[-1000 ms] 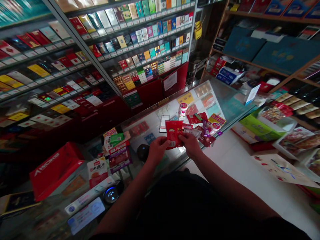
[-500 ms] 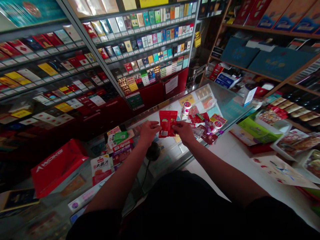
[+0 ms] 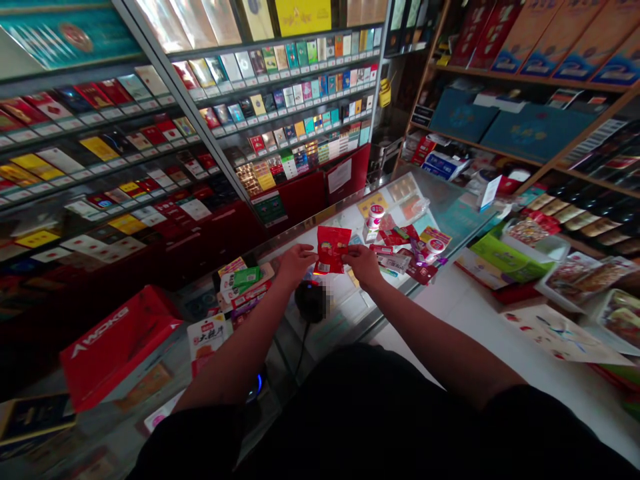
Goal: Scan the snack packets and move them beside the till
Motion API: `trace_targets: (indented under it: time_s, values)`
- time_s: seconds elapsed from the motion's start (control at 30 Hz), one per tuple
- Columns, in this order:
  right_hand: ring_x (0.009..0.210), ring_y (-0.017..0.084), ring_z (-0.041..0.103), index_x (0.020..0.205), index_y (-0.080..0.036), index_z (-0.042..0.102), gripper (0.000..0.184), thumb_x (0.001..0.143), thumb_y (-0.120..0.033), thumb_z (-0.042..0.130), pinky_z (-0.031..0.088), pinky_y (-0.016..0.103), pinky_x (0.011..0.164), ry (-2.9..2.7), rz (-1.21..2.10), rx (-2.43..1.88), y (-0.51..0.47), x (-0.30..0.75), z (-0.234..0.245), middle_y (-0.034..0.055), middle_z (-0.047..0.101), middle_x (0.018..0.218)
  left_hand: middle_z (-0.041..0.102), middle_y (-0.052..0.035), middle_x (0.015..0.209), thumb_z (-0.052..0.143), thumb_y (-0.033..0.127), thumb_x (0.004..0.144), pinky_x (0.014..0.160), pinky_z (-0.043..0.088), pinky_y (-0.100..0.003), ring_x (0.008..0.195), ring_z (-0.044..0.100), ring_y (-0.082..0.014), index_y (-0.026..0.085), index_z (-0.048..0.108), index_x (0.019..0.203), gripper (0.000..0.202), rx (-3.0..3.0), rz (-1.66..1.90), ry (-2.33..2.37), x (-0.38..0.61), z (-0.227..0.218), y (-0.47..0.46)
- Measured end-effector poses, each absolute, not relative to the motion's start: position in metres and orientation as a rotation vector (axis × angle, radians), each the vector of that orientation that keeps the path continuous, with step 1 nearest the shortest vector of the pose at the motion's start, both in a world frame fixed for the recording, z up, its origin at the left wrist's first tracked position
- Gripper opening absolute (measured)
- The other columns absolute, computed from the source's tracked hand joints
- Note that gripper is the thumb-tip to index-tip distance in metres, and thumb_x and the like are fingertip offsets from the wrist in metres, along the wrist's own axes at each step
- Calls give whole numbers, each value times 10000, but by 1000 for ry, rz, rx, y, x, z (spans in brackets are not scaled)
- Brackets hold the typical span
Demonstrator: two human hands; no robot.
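A small red snack packet is held upright above the glass counter, pinched on both sides. My left hand grips its left edge and my right hand grips its right edge, fingers closed on it. Just below and between my arms sits a dark round device with a cable on the counter. Right of the packet lies a heap of red and coloured packets with a small white pot behind it.
A red box and several sachets lie on the counter at the left. Shelves of cigarette packs fill the wall behind. Wooden shelves and trays of goods stand at the right over a white floor.
Both hands have lifted the red packet up and away from me over the counter. The view has tilted upward, showing more of the shelves.
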State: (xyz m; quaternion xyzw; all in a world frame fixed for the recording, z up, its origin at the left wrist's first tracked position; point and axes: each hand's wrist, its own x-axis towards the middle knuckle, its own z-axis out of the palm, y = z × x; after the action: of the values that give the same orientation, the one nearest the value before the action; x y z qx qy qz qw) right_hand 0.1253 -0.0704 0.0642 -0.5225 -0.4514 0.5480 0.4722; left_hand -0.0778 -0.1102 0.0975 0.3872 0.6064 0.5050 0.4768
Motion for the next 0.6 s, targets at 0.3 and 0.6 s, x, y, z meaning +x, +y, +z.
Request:
trace_targets:
  time_s: [0.3, 0.6]
  values:
    - [718, 183, 690, 879, -188, 695, 284, 614, -216, 791, 557, 329, 727, -1108, 1297, -1335, -72, 106, 52, 18, 738, 772, 774, -62, 828, 865, 255, 591, 768, 525, -344, 792, 710, -221, 187, 686, 934, 393, 1009, 1157, 1530, -98, 90, -107]
    - [742, 198, 715, 864, -191, 690, 258, 623, -192, 782, 568, 337, 738, -1140, 1295, -1403, -75, 100, 39, 17, 752, 762, 776, -72, 835, 891, 293, 585, 759, 541, -351, 769, 714, -215, 174, 703, 960, 436, 1028, 1158, 1491, -109, 63, -105]
